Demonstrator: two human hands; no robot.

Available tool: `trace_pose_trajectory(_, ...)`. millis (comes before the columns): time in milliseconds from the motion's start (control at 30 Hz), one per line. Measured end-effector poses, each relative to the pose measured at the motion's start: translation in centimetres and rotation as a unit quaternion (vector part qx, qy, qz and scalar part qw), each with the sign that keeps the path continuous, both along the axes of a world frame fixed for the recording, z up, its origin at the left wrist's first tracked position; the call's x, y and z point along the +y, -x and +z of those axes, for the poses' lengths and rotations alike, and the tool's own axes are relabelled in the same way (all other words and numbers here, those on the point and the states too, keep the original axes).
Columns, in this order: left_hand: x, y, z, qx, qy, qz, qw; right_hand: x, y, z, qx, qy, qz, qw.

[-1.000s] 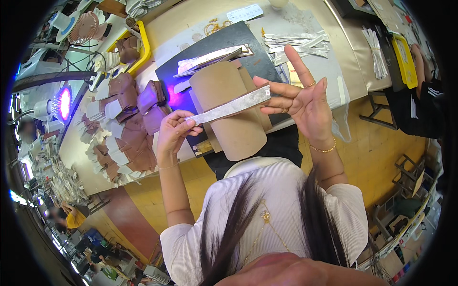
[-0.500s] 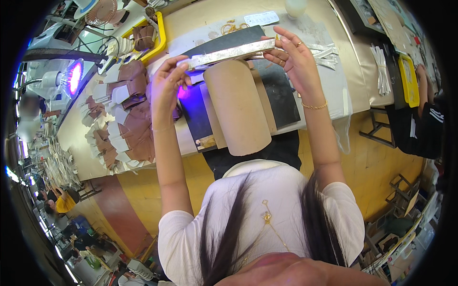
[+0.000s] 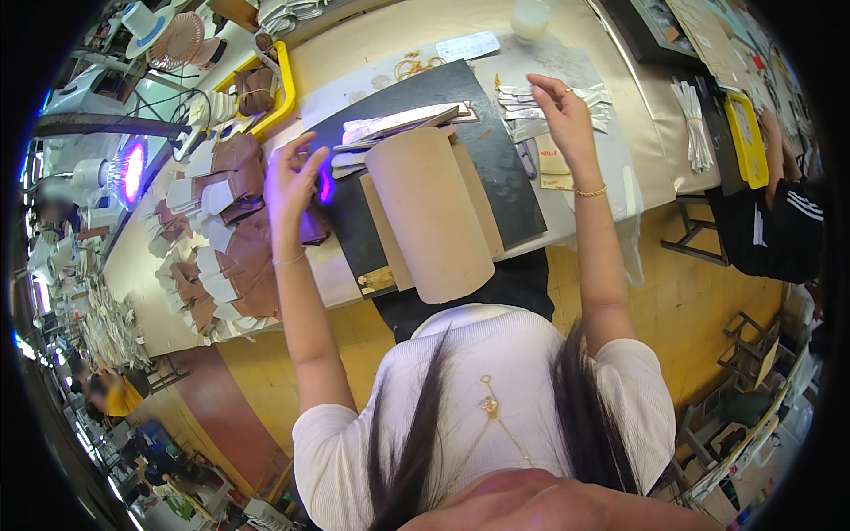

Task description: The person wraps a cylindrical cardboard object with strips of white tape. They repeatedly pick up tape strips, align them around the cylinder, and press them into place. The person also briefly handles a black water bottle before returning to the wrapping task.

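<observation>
My left hand (image 3: 294, 181) is raised beside the left edge of a black board (image 3: 509, 164), its fingers apart and nothing in them. To the right, my right hand (image 3: 568, 128) is lifted over the table with thumb and fingers spread, close to a bundle of white strips (image 3: 522, 104). Between my hands, a rounded tan block (image 3: 429, 217) lies on the black board on a flat tan sheet (image 3: 478, 199). Long whitish flat bars (image 3: 398, 122) rest across the board just beyond the block.
Stacked brown and white cut pieces (image 3: 239, 230) cover the table at left, near a glowing purple lamp (image 3: 133, 171). Behind them stands a yellow tray (image 3: 285, 88) with brown bundles. A yellow card (image 3: 553, 164) lies at right. Another person's arm (image 3: 773, 146) is beside a second yellow tray (image 3: 745, 137).
The whitish bar, held between both hands earlier, now lies beyond the tan block. Both hands have let go; my left hand moved slightly left and nearer, my right hand moved slightly right.
</observation>
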State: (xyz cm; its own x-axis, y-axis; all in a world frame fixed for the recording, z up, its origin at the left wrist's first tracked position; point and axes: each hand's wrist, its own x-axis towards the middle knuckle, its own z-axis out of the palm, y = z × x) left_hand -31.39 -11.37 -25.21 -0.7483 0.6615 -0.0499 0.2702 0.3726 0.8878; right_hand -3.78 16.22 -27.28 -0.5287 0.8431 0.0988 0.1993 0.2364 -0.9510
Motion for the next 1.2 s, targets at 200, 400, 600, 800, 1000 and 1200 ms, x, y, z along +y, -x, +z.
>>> trace_pose_trajectory(200,-4.1,-1.3,3.0,-0.046,-0.062,0.086,0.993,2.2,-4.4,-1.2,-0.203,-0.319,0.019,0.926)
trace_pose_trajectory(400,-8.3,-1.4,5.0,-0.079,-0.086,0.163,0.98,5.0,-2.9,-3.0,-0.216,-0.398,0.03,0.891)
trace_pose_trajectory(600,-15.1,0.9,5.9,-0.011,-0.046,0.273,0.961,7.6,-2.4,-3.0,-0.235,-0.403,0.096,0.879)
trace_pose_trajectory(800,-24.3,5.8,3.6,0.049,-0.108,0.418,0.901,5.8,-1.5,-2.1,-0.244,-0.464,0.092,0.846)
trace_pose_trajectory(1000,-29.8,14.4,1.0,0.14,-0.05,0.472,0.869,5.9,-1.4,-2.0,-0.353,-0.469,0.114,0.802)
trace_pose_trajectory(1200,-29.0,24.0,-1.4,0.281,0.128,0.401,0.862,5.2,-1.2,-1.8,-0.373,-0.529,0.129,0.751)
